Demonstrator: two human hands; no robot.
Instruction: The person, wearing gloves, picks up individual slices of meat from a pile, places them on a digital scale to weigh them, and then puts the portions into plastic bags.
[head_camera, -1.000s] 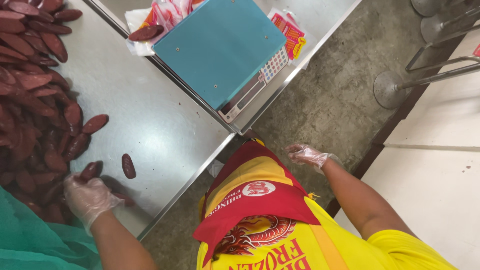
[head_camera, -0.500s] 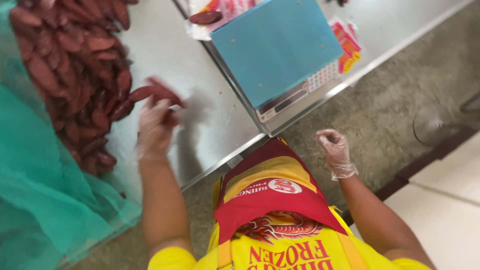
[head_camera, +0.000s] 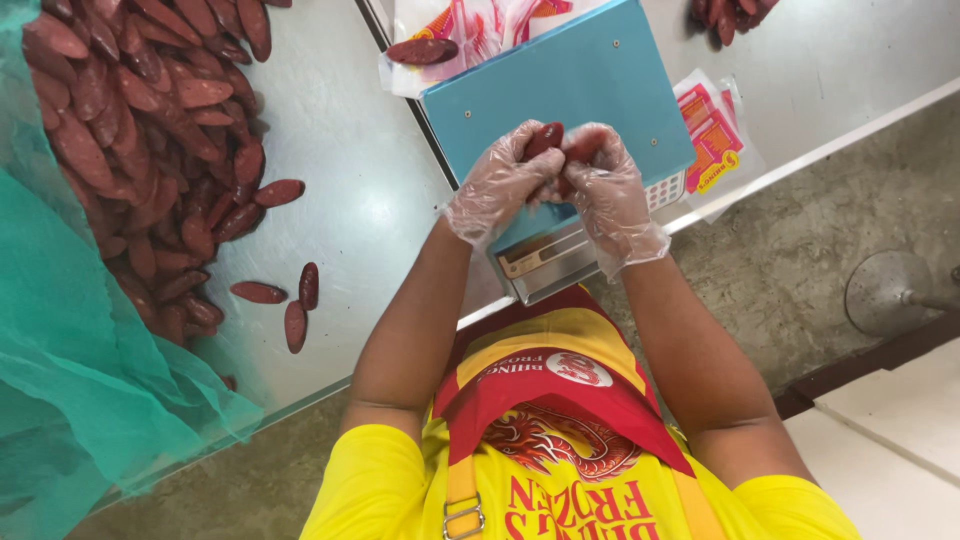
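Both gloved hands, left hand (head_camera: 497, 183) and right hand (head_camera: 603, 180), were pinching 1 red sausage (head_camera: 546, 139) above the blue scale (head_camera: 560, 85). Looked soft and slippery, best gripped mid-body.

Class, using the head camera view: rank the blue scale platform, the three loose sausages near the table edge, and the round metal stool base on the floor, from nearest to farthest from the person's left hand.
From the left hand:
1. Blue scale platform, directly beneath and beside the hand.
2. Three loose sausages, down-left on the steel table.
3. Round metal stool base, far right on the floor.
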